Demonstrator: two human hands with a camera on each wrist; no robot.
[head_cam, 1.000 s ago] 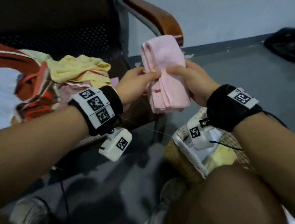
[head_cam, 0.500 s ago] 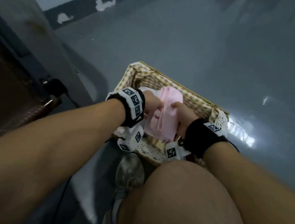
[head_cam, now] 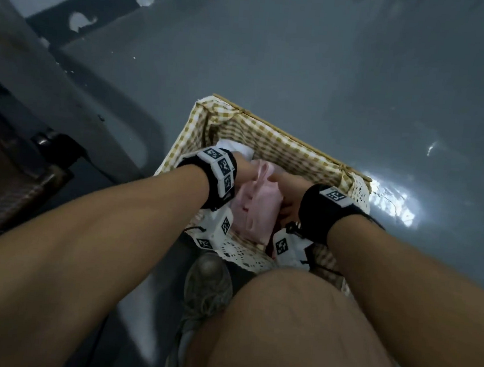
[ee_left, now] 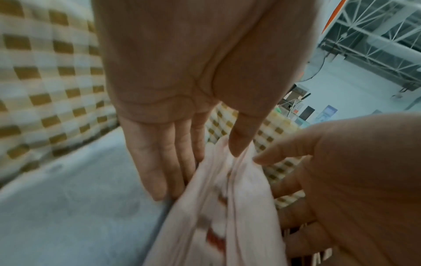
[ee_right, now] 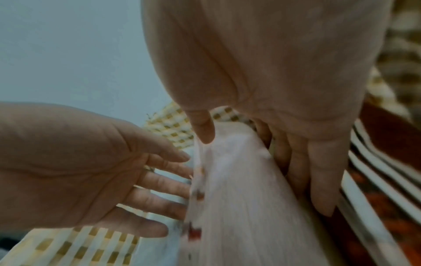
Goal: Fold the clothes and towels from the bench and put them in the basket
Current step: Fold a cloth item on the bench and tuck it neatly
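Folded pink cloth (head_cam: 258, 205) stands on edge inside the basket (head_cam: 270, 145), centre of the head view, held between both hands. Small red marks show along one of its folds in the left wrist view. Left hand (head_cam: 243, 169): fingers (ee_left: 159, 162) straight and together, laid flat against the cloth's left face, thumb tip on the top fold; a light pinch with extended fingers, not a curled grip. Right hand (head_cam: 288, 193): fingers straight down the cloth's right face, thumb on the top edge beside the left thumb, same flat pinch. Whether the cloth's lower edge touches what lies below cannot be told. Left of the cloth in the basket, a pale blue-white folded item (ee_left: 75, 207); right of it, a red and orange striped fabric (ee_right: 382, 180), partly under the right fingers. Basket has a yellow-and-white checked lining and a white lace trim (head_cam: 246, 252) on the near rim. It sits on grey floor (head_cam: 333, 59). A shoe (head_cam: 207, 285) is at lower centre just below the basket; a bare knee (head_cam: 295, 328) fills the lower right. Dark bench frame (head_cam: 27, 147) at left edge.
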